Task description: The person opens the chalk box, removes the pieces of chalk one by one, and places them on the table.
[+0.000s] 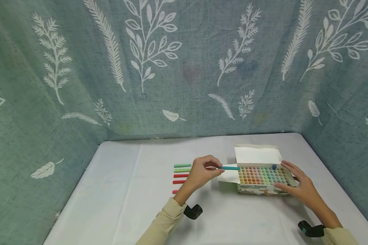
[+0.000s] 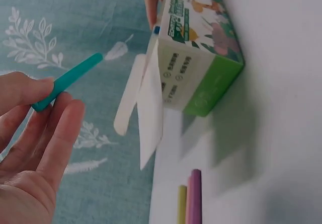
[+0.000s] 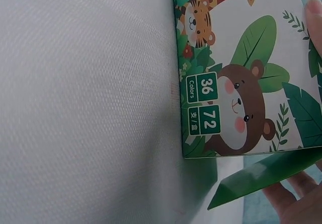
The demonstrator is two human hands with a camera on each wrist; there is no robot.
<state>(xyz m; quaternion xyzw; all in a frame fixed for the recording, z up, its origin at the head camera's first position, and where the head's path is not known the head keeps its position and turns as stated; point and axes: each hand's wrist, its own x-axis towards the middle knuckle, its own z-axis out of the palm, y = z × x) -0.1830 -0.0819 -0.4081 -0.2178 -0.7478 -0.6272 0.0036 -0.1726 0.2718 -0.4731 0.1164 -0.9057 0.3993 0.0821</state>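
My left hand [image 1: 203, 170] pinches one end of a teal crayon [image 1: 231, 168] between thumb and fingertips, its far end by the left edge of the crayon box [image 1: 257, 189]. The box lies lid open, showing a grid of round holes with coloured insides. One blue crayon [image 1: 274, 167] pokes up from the back row. My right hand [image 1: 305, 189] holds the right end of the box, thumb at the front and fingers toward the back corner. In the right wrist view, fingers [image 3: 297, 199] show behind a green end flap [image 3: 266, 176].
Left of the left hand lie green crayons [image 1: 182, 165] and red crayons [image 1: 180, 176] in a column. Purple [image 2: 196, 196], pink and yellow-green ones show in the left wrist view. The white lid [image 1: 257, 155] stands up behind; a side flap [image 1: 229, 176] sticks out left.
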